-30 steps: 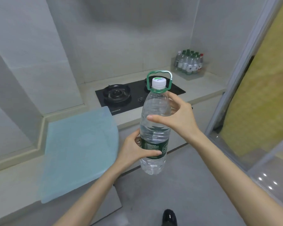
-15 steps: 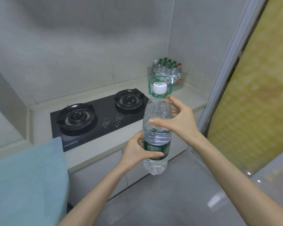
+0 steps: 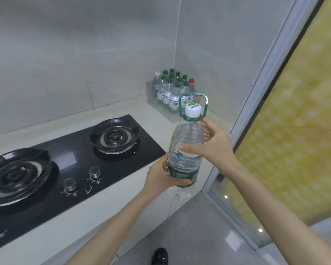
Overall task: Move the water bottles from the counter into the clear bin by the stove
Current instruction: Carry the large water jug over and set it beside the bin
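Note:
I hold a large clear water bottle [image 3: 186, 142] upright in front of the counter edge; it has a white cap, a green carry handle and a dark green label. My left hand [image 3: 161, 177] grips it low, around the label. My right hand [image 3: 213, 145] grips its upper body below the neck. The clear bin [image 3: 165, 113] stands in the far counter corner, right of the stove, and holds several small bottles [image 3: 172, 90], most with green caps, one with a white cap, one with a red cap.
A black two-burner gas stove [image 3: 65, 159] fills the counter [image 3: 151, 119] to the left, with knobs near its front edge. A metal door frame [image 3: 256, 104] and a yellow patterned panel rise at the right. Grey floor and my black shoe [image 3: 160, 256] lie below.
The view has swung right and closer to the stove and bin; the blue cloth left the frame. Both hands keep the same hold on the big bottle.

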